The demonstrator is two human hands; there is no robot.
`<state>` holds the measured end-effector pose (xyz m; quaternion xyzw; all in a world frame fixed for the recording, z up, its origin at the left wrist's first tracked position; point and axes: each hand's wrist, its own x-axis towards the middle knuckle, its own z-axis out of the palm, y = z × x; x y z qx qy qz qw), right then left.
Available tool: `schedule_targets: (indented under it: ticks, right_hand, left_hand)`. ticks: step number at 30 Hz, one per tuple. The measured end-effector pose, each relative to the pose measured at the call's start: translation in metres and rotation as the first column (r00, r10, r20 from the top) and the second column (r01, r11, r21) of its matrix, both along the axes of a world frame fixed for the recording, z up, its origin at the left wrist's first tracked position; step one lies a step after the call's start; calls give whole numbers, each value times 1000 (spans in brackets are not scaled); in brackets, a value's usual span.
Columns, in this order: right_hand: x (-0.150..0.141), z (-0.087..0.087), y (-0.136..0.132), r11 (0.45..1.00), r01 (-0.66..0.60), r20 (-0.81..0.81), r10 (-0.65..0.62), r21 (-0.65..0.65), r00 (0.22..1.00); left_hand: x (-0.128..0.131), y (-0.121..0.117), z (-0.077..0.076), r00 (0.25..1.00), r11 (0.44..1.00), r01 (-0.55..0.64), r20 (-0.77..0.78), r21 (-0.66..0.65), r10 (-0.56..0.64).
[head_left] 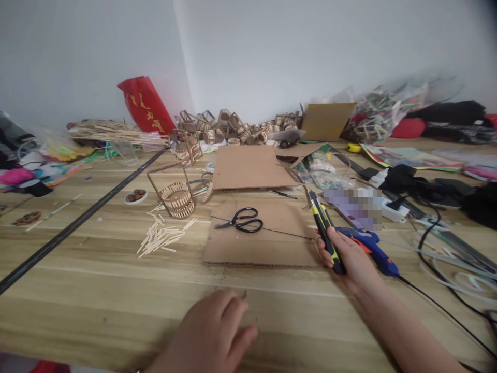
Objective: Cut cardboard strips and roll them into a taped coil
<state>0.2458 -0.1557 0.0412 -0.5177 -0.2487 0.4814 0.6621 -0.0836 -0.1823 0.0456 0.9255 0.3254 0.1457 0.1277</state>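
Note:
My right hand (351, 254) is wrapped around a yellow and black utility knife (325, 230), held tilted at the right edge of a cardboard sheet (252, 251). Whether its blade is out I cannot tell. Beside that hand lies a blue hot glue gun (375, 248) with a cord. On the cardboard rest black-handled scissors (243, 221). My left hand (213, 331) hovers low over the front of the table, fingers loosely bent, thumb apart, nothing visible in it. Left of the cardboard stands a small basket of sticks with a tall handle (177, 199), near loose short sticks (163, 238).
A second cardboard piece (252, 168) lies farther back. Many small baskets (233, 127) are heaped by the wall, near a red bag (147, 106) and a cardboard box (328, 122). A long dark bar (85, 220) crosses the left side. Cables (430, 243) tangle at right.

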Motion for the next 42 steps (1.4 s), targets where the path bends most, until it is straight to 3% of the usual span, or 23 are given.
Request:
schedule_targets:
  ticks: [4, 9, 12, 15, 17, 19, 21, 24, 27, 30, 35, 42]
  right_hand:
    - [-2, 0, 0, 1000, -14, 6, 14, -2, 1000]
    - [2, 1, 1, 999, 37, 43, -38, 6, 998]
    - [4, 4, 1, 998, 64, 47, -65, 10, 997]
    - [3, 6, 0, 996, 85, 25, -85, 20, 996]
    - [1, 7, 0, 995, 101, -7, -101, 24, 995]
    - [1, 7, 1, 993, 119, -44, -118, 24, 992]
    - [2, 6, 1, 992, 121, -70, -119, 27, 990]
    - [5, 7, 2, 994, 100, -83, -96, 43, 992]
    - [11, 8, 3, 993, 97, -76, -92, 68, 993]
    - [18, 10, 2, 991, 102, -65, -97, 83, 993]
    - [23, 14, -1, 992, 86, -49, -82, 95, 995]
    - [18, 17, -3, 998, 34, -40, -32, 47, 999]
  left_hand:
    - [20, 12, -14, 925, 994, -105, -362, 43, 114]
    - [9, 12, -27, 858, 991, -114, -496, 65, 132]
    - [-17, 28, -19, 791, 973, -219, -572, 68, 218]
    - [-42, 48, -2, 714, 904, -373, -558, 209, 423]
    - [-46, 58, 10, 753, 889, -373, -474, 265, 457]
    - [-38, 68, 21, 849, 918, -275, -374, 287, 372]
    - [-19, 82, 28, 941, 947, -103, -277, 305, 192]
    - [18, 115, 28, 990, 934, 60, -140, 352, -11]
    - [53, 151, 17, 980, 934, 186, -126, 305, -154]
    - [79, 170, -1, 936, 929, 321, -212, 184, -281]
    - [91, 162, -24, 844, 875, 484, -276, 26, -459]
    - [83, 147, -34, 822, 832, 547, -247, 95, -513]
